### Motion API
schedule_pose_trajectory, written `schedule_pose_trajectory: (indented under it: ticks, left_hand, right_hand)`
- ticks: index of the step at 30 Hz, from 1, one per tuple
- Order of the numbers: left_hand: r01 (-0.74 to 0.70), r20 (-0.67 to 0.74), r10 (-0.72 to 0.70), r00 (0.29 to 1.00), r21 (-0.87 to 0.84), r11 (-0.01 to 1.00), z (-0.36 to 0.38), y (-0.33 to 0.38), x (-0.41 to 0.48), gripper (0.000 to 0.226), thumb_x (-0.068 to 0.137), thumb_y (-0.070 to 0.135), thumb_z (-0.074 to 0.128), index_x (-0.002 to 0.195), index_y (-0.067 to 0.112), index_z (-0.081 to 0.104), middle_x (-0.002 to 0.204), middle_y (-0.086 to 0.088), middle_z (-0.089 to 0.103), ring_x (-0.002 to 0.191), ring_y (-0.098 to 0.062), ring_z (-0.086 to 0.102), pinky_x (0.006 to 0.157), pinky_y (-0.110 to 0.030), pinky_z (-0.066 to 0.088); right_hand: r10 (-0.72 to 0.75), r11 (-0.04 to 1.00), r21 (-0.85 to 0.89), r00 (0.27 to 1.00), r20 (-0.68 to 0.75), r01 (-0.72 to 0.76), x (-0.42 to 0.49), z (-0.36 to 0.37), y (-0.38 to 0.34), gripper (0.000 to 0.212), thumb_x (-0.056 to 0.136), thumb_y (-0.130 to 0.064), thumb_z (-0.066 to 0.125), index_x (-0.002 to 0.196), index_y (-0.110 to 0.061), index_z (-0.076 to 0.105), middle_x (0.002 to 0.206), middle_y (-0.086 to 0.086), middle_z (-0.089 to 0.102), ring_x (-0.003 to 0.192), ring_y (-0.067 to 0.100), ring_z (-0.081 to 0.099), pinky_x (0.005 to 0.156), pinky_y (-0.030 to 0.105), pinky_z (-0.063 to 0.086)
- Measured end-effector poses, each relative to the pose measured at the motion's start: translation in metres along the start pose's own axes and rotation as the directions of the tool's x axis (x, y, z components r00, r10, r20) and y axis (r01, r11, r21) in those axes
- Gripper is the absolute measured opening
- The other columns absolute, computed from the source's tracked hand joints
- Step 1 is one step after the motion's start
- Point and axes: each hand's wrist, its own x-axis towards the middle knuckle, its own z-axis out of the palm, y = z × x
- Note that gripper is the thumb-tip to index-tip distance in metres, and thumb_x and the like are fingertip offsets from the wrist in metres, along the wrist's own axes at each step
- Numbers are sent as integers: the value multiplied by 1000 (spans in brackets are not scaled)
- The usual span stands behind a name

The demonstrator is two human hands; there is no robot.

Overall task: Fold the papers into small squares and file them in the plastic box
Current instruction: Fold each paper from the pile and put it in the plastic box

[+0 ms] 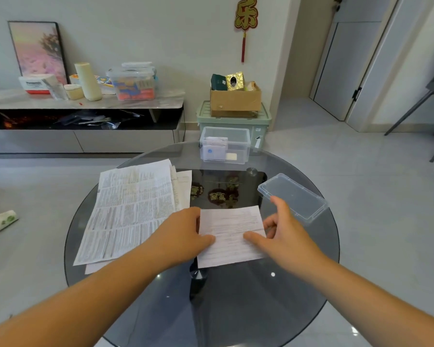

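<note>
A small white printed paper sheet (232, 234) is lying on the round dark glass table (236, 309), between both hands. The left hand (183, 231) is pinching its left edge. The right hand (283, 234), fingers loose, is thumbing its right edge. The clear plastic box (238, 144) is standing straight beyond.

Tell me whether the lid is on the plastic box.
No, the plastic box stands open at the far edge of the table, and its lid lies apart near the right hand.
</note>
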Motion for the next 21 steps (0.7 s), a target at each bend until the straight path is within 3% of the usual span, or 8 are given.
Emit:
schedule_pose_trajectory:
  ticks: [2, 3, 6, 9, 11, 15, 21]
  left_hand:
    - [31, -6, -30, 1000, 94, 995, 4, 0, -1, 50, 84, 34, 76, 119, 23, 42, 103, 6, 60, 85, -9, 63, 74, -29, 60]
    - [29, -10, -28, 1000, 110, 994, 7, 0, -3, 64, 82, 33, 78, 128, 25, 34, 106, 5, 59, 86, -9, 63, 73, -27, 60]
    - [15, -13, -14, 1000, 139, 990, 10, 0, -5, 100, 79, 37, 81, 152, 33, 12, 131, 2, 49, 105, -15, 60, 83, -26, 54]
    - [20, 4, -21, 1000, 218, 976, 9, 2, -6, 92, 77, 47, 80, 148, 39, 22, 136, 0, 41, 109, -17, 56, 88, -27, 52]
    - [26, -5, -26, 1000, 263, 964, 9, 3, -7, 90, 73, 54, 81, 144, 39, 29, 134, 1, 38, 108, -17, 56, 92, -30, 54]
    - [-46, -36, 63, 997, 360, 932, 5, 8, -1, 88, 69, 63, 80, 142, 37, 37, 134, 4, 41, 118, -16, 47, 97, -33, 49]
    - [-67, 24, 63, 998, 273, 960, 2, 12, 13, 78, 72, 47, 86, 139, 30, 49, 130, 5, 53, 113, -14, 55, 96, -30, 49]
  right_hand:
    - [-46, 972, -231, 999, -24, 39, 2, 7, 3, 101, 79, -54, 77, 152, -38, 9, 120, -16, 54, 113, 10, 54, 96, 31, 48]
    - [-79, 937, -343, 997, -24, 66, 3, 11, 5, 98, 79, -59, 74, 152, -39, 11, 129, -14, 47, 124, 14, 45, 107, 36, 40]
    - [-203, 874, -454, 979, -15, 174, 0, 14, 7, 66, 85, -59, 66, 139, -38, 35, 127, -13, 33, 123, 11, 31, 105, 28, 30]
    - [-352, 807, -481, 933, 73, 342, -6, 15, 9, 36, 91, -52, 62, 122, -35, 56, 120, -18, 34, 114, 7, 31, 98, 21, 31]
    - [-362, 801, -452, 919, 155, 392, -11, 17, 9, 29, 95, -48, 58, 120, -36, 61, 121, -21, 40, 114, 5, 34, 100, 24, 35]
    - [-338, 805, -427, 910, 241, 412, -16, 14, 9, 37, 96, -52, 52, 129, -36, 61, 136, -22, 44, 123, 2, 33, 106, 24, 35]
    - [-335, 774, -463, 900, 280, 432, -21, 6, 8, 54, 88, -70, 44, 128, -38, 62, 146, -21, 45, 133, 3, 35, 110, 30, 30]
